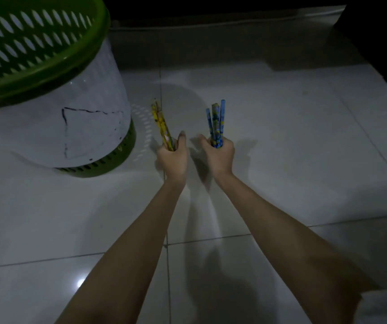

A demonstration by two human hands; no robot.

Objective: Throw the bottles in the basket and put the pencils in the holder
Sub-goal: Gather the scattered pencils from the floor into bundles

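Observation:
My left hand (172, 157) is closed around a bunch of yellow patterned pencils (161, 123) that point up and away from me. My right hand (219, 155) grips a bunch of blue patterned pencils (216, 122), also pointing up. Both hands hover side by side over the white tiled floor. A tall green perforated basket (36, 50) stands to the left, with a white sheet wrapped around its side. No bottles and no pencil holder are in view.
White glossy floor tiles (281, 136) spread all around. A dark piece of furniture (379, 36) juts in at the top right. A dark gap runs along the wall at the back.

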